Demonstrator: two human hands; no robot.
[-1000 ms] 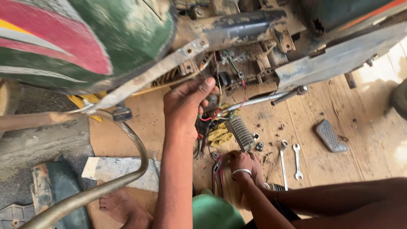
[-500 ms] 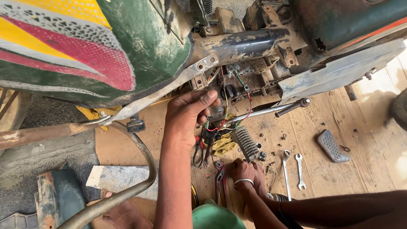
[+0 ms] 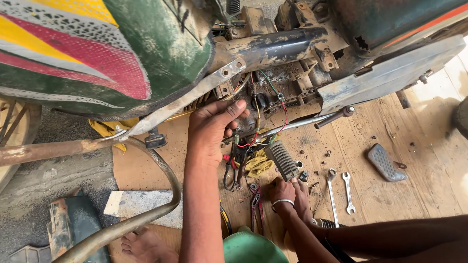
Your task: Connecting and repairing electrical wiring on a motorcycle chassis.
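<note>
A tangle of red, green and yellow wires hangs from the underside of a motorcycle frame, above the middle of a wooden floor. The left hand reaches up into it, fingers stretched and half open, tips touching the wires by a small dark connector; whether it pinches one is hard to tell from here. Just below the wires a ribbed metal footpeg juts out, and the right hand, a metal bangle on its wrist, rests with its fingers curled at the peg's lower end, seemingly closed on it. A yellow rag lies beside the peg, with pliers on the floor just under it. Two spanners lie side by side to the right, and a loose grey foot pad farther towards the floor's right edge. A green and red tank fills the upper left, with a rusty curved pipe below it.
</note>
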